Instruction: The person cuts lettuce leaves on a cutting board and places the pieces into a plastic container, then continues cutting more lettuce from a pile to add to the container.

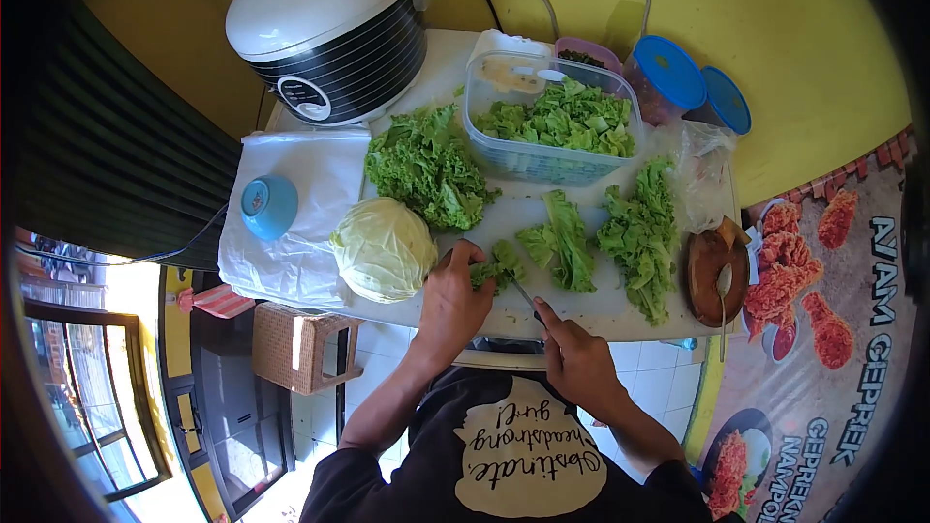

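My right hand (pixel 579 358) is closed round the handle of a knife (pixel 526 298), its blade pointing up and left to a small piece of lettuce (pixel 504 261). My left hand (pixel 455 295) has its fingers bent down on that lettuce, beside the blade. Left of this hand sits a whole pale cabbage (pixel 385 250). A leafy lettuce head (pixel 426 167) lies behind it. To the right of the knife are a loose lettuce leaf (pixel 564 242) and a longer lettuce bunch (pixel 641 240). Cut lettuce (pixel 572 118) fills part of a clear plastic tub (pixel 552 167) behind.
A rice cooker (pixel 334 48) stands at the back left. A blue bowl (pixel 269 207) rests on white plastic sheets (pixel 291 266). At the right are a wooden mortar (pixel 704 276) with a spoon (pixel 723 281), a clear plastic bag (pixel 705 160) and blue-lidded containers (pixel 670 73).
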`<act>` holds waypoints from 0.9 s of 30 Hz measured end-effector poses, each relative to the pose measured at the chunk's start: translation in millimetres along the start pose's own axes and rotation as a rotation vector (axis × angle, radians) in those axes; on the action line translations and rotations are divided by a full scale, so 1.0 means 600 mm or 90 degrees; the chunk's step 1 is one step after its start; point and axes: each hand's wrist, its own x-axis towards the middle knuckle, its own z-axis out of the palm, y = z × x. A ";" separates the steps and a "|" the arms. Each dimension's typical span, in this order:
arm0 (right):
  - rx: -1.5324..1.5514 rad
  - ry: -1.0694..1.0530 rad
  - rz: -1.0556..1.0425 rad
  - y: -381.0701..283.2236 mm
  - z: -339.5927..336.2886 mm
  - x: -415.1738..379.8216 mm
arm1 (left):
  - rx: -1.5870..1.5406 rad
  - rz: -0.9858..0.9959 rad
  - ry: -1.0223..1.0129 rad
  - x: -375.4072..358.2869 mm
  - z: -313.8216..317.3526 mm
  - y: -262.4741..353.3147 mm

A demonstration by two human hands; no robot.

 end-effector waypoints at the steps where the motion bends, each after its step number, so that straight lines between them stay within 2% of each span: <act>1: 0.001 0.000 0.002 -0.001 0.005 0.001 | 0.000 0.000 -0.002 0.000 0.000 -0.001; 6: -0.058 0.001 0.009 -0.016 0.024 0.026 | 0.013 0.003 -0.003 -0.001 0.003 -0.005; 16: -0.054 0.019 -0.025 0.015 0.014 -0.027 | -0.022 0.015 0.017 0.001 -0.004 0.004; 18: -0.060 0.027 -0.043 0.015 0.009 -0.014 | -0.002 -0.024 -0.026 0.001 -0.010 0.014; 25: -0.077 0.059 0.002 0.020 -0.003 0.004 | 0.007 0.067 -0.012 0.007 -0.011 0.009; 27: -0.023 0.074 -0.002 0.011 -0.010 -0.001 | -0.168 -0.159 -0.100 0.012 -0.012 0.035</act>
